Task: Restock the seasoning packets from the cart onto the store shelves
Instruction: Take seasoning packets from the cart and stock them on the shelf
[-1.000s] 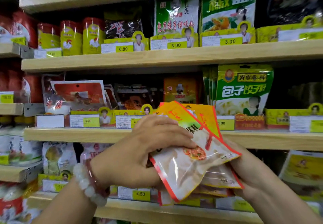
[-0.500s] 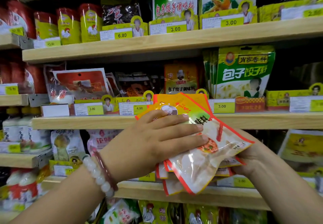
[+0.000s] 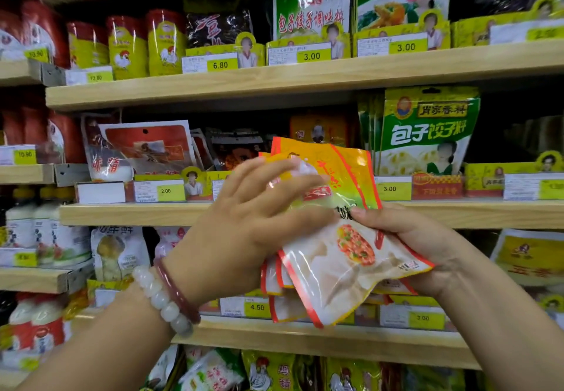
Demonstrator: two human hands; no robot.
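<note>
Head view: a fanned stack of packets [image 3: 345,256] is held in front of the middle shelf [image 3: 137,214], between both hands; the left hand [image 3: 244,232] lies on the stack's left side, fingers spread and nearly straight over the top packet's orange upper half; the right hand [image 3: 427,247] cups the stack from the right and beneath, thumb pinching across the front face. The packets are flat, glossy plastic pouches, orange above, pale below, edged in red. The shelves are light wood; the middle one carries green pouches [image 3: 427,134] upright on the right and red-and-white bags [image 3: 134,149] leaning on the left, behind yellow price tags [image 3: 166,191]; the upper shelf [image 3: 274,81] holds yellow tins [image 3: 164,44].
</note>
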